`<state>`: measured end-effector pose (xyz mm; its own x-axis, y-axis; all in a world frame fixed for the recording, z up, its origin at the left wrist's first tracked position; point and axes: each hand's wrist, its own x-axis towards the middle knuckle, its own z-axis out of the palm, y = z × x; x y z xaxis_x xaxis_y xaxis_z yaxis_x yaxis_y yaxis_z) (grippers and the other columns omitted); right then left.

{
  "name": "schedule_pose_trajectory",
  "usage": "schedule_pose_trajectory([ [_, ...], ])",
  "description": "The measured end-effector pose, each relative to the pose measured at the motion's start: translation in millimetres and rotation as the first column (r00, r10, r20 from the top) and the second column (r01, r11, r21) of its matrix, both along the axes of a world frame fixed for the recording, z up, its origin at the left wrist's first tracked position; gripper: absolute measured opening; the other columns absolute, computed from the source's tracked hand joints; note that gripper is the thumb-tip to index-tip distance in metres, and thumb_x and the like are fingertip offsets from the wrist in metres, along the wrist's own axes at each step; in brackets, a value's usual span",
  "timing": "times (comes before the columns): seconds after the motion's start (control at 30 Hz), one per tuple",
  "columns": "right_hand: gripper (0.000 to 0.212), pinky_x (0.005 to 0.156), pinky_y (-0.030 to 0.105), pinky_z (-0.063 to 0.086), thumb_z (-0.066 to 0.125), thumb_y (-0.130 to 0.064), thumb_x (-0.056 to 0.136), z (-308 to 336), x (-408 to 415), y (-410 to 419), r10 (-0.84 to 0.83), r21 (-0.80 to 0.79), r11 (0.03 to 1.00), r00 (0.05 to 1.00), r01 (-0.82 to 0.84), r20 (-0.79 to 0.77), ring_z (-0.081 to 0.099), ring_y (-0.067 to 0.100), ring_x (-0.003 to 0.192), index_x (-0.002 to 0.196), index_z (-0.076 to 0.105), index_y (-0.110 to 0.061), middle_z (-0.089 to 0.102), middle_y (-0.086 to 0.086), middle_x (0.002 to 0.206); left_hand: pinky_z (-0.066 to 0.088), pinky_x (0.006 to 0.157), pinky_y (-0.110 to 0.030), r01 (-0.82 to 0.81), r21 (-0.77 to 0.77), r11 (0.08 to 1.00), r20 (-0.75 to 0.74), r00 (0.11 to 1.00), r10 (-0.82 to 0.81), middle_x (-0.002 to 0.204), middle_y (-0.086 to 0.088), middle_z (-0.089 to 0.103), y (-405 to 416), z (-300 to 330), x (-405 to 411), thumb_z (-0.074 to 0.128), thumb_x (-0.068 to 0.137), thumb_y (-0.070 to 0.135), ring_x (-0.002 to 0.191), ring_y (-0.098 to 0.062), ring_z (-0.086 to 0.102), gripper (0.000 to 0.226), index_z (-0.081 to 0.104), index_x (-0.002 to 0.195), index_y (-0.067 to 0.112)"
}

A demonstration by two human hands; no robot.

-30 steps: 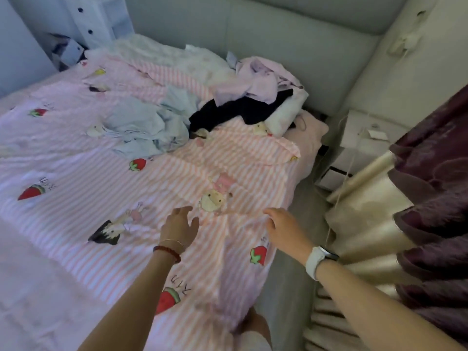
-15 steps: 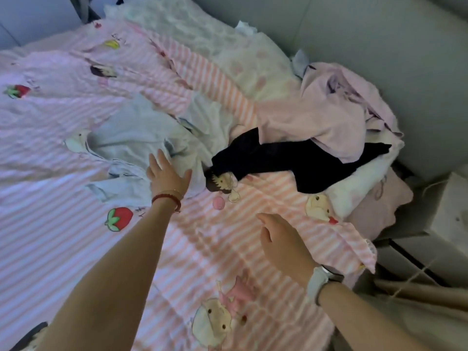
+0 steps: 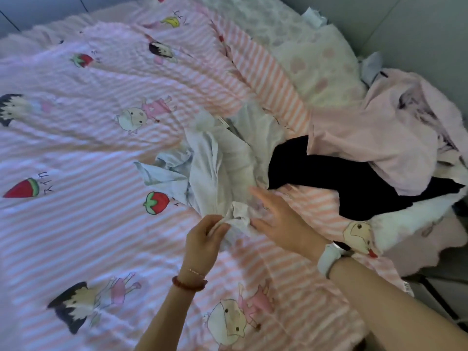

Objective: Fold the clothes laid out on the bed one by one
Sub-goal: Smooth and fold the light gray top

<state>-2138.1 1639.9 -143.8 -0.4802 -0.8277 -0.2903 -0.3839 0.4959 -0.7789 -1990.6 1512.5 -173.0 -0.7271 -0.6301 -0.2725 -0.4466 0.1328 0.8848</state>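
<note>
Head view showed the left hand (image 3: 202, 239) pinching a corner of the crumpled pale-blue garment (image 3: 220, 158) in curled fingers (image 3: 217, 225), mid-bed on the pink striped cartoon duvet (image 3: 76, 224). Beside it, the right hand (image 3: 281, 221) lay open with fingers straight, touching the same cloth. Black clothing (image 3: 329, 178) and a pink garment (image 3: 367, 138) were piled just right.

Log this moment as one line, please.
step: picking first garment | left hand: pinches pale blue garment edge | right hand: open, beside it | black garment, pink garment: untouched
</note>
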Motion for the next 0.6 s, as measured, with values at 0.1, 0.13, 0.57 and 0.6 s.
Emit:
schedule_pose_trajectory([
  [0.1, 0.019, 0.081, 0.013, 0.041, 0.060, -0.025, 0.090, 1, 30, 3, 0.063, 0.020, 0.998, 0.994, -0.066, 0.093, 0.050, -0.007, 0.091, 0.108, 0.063, -0.030, 0.056, -0.024, 0.094, 0.043, 0.061, -0.013, -0.095, 0.120, 0.988, -0.012, 0.995, 0.097, 0.070, 0.009, 0.063, 6, 7, 20, 0.063, 0.084, 0.002, 0.064, 0.002, 0.056, 0.022, 0.062, 0.076, 0.022],
  [0.13, 0.011, 0.074, 0.012, 0.041, 0.058, -0.021, 0.090, 2, 42, 7, 0.026, 0.005, 1.000, 0.988, -0.027, 0.150, 0.052, -0.007, 0.081, 0.095, 0.063, -0.030, 0.056, -0.023, 0.083, 0.043, 0.061, -0.014, -0.096, 0.134, 0.986, 0.002, 0.995, 0.096, 0.070, 0.006, 0.063, 7, 10, 24, 0.063, 0.084, 0.001, 0.065, 0.001, 0.056, 0.020, 0.062, 0.077, 0.019],
  [0.57, 0.016, 0.054, 0.019, 0.049, 0.048, -0.013, 0.092, 116, 23, 104, -0.430, -0.077, 0.798, 0.655, 0.597, 0.622, 0.060, 0.007, 0.061, 0.082, 0.060, -0.010, 0.063, -0.005, 0.062, 0.046, 0.069, -0.025, 0.227, -0.022, 0.974, -0.158, 0.961, -0.228, 0.077, 0.011, 0.060, 95, 101, 24, 0.056, 0.076, 0.052, 0.074, -0.001, 0.056, 0.030, 0.059, 0.090, 0.025],
  [0.6, 0.014, 0.057, 0.020, 0.051, 0.051, -0.016, 0.089, 130, 14, 109, -0.439, -0.119, 0.758, 0.637, 0.641, 0.634, 0.062, 0.008, 0.064, 0.081, 0.061, -0.011, 0.064, -0.003, 0.064, 0.049, 0.065, -0.031, 0.253, 0.031, 0.967, -0.201, 0.949, -0.242, 0.072, 0.005, 0.063, 99, 114, 14, 0.057, 0.077, 0.050, 0.070, -0.007, 0.061, 0.023, 0.058, 0.084, 0.029],
])
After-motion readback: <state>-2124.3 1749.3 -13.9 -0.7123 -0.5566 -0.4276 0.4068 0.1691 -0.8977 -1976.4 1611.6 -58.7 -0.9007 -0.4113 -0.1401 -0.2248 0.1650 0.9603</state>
